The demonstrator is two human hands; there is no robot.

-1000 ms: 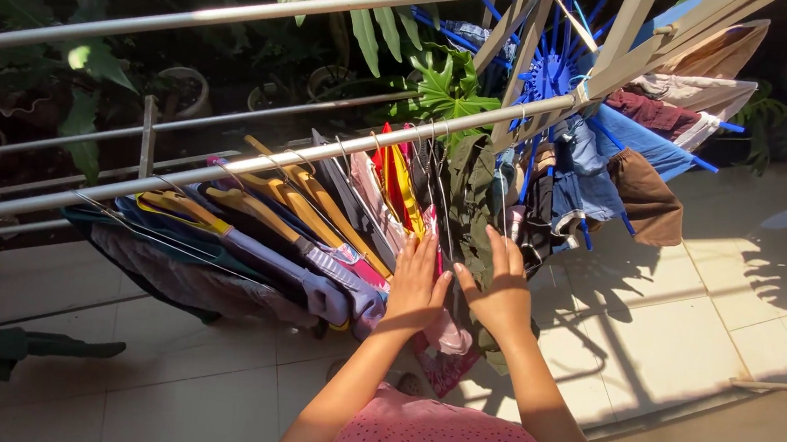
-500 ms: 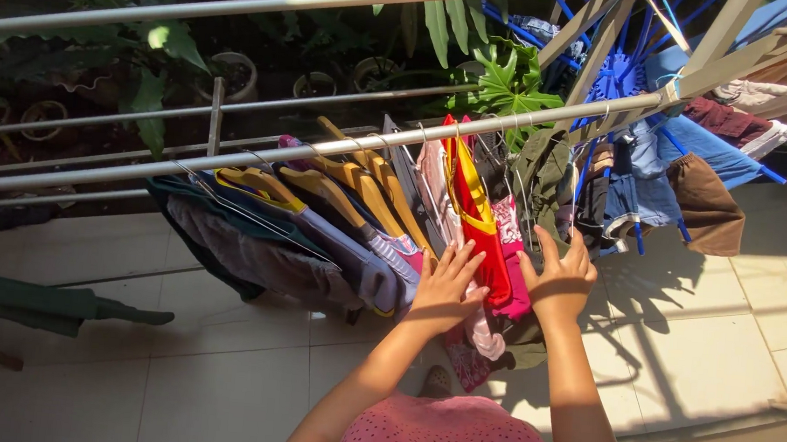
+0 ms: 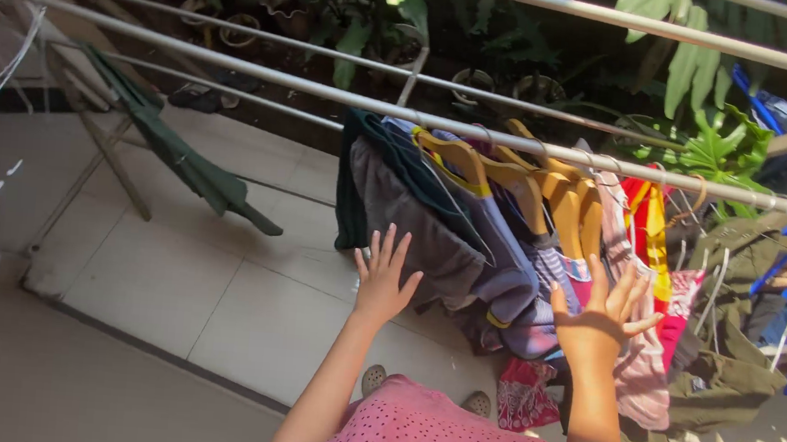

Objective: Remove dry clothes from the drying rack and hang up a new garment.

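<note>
Clothes (image 3: 502,267) on hangers (image 3: 546,191) are bunched along a metal rail (image 3: 329,90), approx. centre-right of the view, just in front of both hands. L. hand (image 3: 382,281): fingers spread apart, nothing held, palm at the grey garment (image 3: 412,227) at the left end of the bunch; contact can't be confirmed. R. hand (image 3: 603,317): fingers splayed, nothing clamped, raised against the pink patterned cloth (image 3: 630,361).

Judgement: if garments are to be parted or slid, hangers should be pushed near the hooks, not by the cloth, so wire hooks don't tangle; one garment at a time is advised.

Surface: pale tiled floor (image 3: 174,279), sunlit, hard shadows. Room: outdoor patio; potted plants (image 3: 480,78) and large leaves (image 3: 726,154) beyond the rails; green cloth (image 3: 184,153) draped over a frame at left; more laundry at far right.
</note>
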